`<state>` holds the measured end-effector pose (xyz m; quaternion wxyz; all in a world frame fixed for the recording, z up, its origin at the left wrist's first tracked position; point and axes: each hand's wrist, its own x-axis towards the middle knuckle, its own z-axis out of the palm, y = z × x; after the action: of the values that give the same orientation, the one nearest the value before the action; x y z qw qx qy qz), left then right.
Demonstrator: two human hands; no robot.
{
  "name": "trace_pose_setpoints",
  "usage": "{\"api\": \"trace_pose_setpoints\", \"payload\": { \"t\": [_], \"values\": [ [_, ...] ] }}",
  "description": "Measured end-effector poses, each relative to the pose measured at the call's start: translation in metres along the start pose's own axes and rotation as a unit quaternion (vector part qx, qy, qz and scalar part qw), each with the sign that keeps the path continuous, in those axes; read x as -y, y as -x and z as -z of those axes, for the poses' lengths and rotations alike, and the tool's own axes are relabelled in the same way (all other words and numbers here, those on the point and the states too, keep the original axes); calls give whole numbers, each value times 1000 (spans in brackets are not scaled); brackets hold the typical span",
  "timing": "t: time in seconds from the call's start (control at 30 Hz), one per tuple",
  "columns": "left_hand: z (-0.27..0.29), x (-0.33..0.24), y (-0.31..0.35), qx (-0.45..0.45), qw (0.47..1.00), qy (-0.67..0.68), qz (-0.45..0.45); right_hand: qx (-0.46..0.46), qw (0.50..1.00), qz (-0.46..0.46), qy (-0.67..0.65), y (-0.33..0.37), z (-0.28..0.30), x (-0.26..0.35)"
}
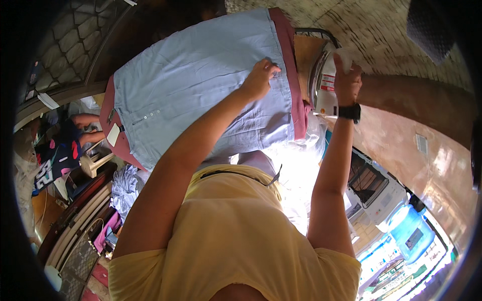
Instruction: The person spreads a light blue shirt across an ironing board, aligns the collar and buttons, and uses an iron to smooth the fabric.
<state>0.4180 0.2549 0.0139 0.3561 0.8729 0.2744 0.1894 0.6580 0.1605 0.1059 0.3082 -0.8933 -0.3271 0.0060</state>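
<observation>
A light blue garment (pixel 196 75) with a short buttoned placket lies spread over a board with a maroon cover (pixel 286 40). My left hand (pixel 260 80) rests on the cloth near its right end, fingers curled and seeming to pinch a bit of it. To the right, a white iron (pixel 326 93) with a red and white label stands beyond the board's end. My right hand (pixel 347 83) is at the iron's upper part, fingers bent around what seems to be its handle. The grip itself is partly hidden.
A black wire frame (pixel 319 32) curves behind the iron. A rough wall (pixel 401 120) runs along the right. At the left are another person's legs (pixel 90 129), a small wooden stool (pixel 95 163) and crumpled plastic (pixel 125 190). A blue water container (pixel 411 233) stands at the lower right.
</observation>
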Motion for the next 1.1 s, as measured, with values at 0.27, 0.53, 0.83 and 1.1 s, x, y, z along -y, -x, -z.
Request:
{"api": "trace_pose_setpoints", "payload": {
  "t": [0.27,0.53,0.83,1.1],
  "values": [
    [23,37,-48,249,968,20,-4,55,996,55,-43,139,21,75],
    [37,42,-67,286,946,112,103,38,997,-57,-32,194,-32,114],
    [76,47,-1,-39,997,41,-55,60,998,-32,13,179,-48,115],
    [67,26,78,-4,996,18,-90,60,998,-8,30,173,-49,108]
  ]
}}
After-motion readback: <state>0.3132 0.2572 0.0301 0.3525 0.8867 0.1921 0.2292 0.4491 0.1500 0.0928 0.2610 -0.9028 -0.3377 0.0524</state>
